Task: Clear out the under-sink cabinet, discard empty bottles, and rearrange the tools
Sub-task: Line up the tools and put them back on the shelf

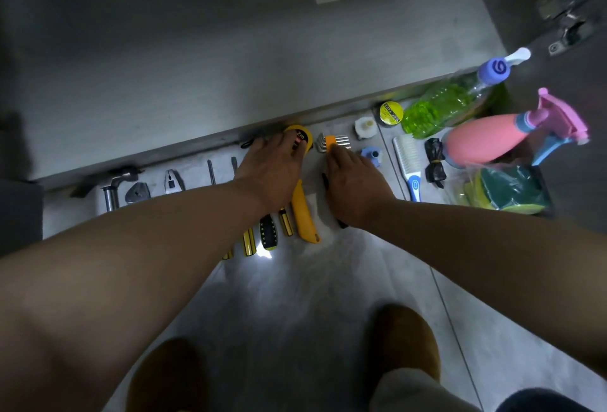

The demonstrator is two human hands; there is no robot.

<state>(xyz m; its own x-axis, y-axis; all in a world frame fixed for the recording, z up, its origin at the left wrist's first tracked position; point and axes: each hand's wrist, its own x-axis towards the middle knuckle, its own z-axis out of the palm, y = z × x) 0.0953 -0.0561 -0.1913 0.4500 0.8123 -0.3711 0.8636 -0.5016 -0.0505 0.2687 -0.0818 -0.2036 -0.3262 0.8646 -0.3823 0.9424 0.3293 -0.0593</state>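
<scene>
Tape measure [301, 135] left of hex keys [334, 141], utility knife [303, 214] before them, comb [407, 162] rightward

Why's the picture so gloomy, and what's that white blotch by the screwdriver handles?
Head view: dim light overall, with the corners dark; the blotch is glare off the glossy floor beside the screwdriver handles, blown out to pure white.

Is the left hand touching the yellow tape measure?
Touching. In the head view the left hand lays its fingers across the yellow tape measure.
</scene>
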